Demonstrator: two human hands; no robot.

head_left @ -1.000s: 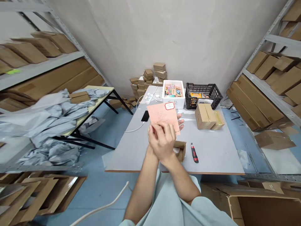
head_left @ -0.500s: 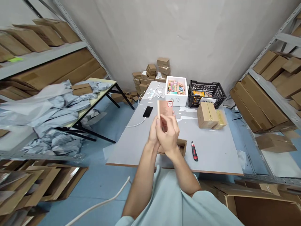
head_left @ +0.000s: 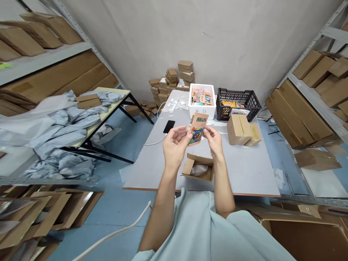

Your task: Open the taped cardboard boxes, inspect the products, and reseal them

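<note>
A small booklet (head_left: pixel 198 121) with a peach-coloured cover and a bright multicoloured picture is held up over the table, its printed cover facing me. My left hand (head_left: pixel 175 145) grips its left edge, thumb in front. At the right edge, the thumb and fingers of my right hand (head_left: pixel 213 139) pinch it. Below my hands stands an open cardboard box (head_left: pixel 187 168) with crumpled, whitish wrapping inside. To the left of my left hand lies a black phone (head_left: pixel 169 127) beside a white cable.
Behind the booklet are a white foam box (head_left: pixel 201 111) of similar booklets and a black crate (head_left: pixel 252 108). Taped cardboard boxes (head_left: pixel 239 130) stand at the table's right. Shelves of cartons flank both sides; grey plastic bags (head_left: pixel 65 132) cover the side table (head_left: pixel 123 95).
The booklet has turned from spine and back to its picture cover. My hands have moved apart to its two edges. The utility knife at right is now out of sight behind my right forearm.
</note>
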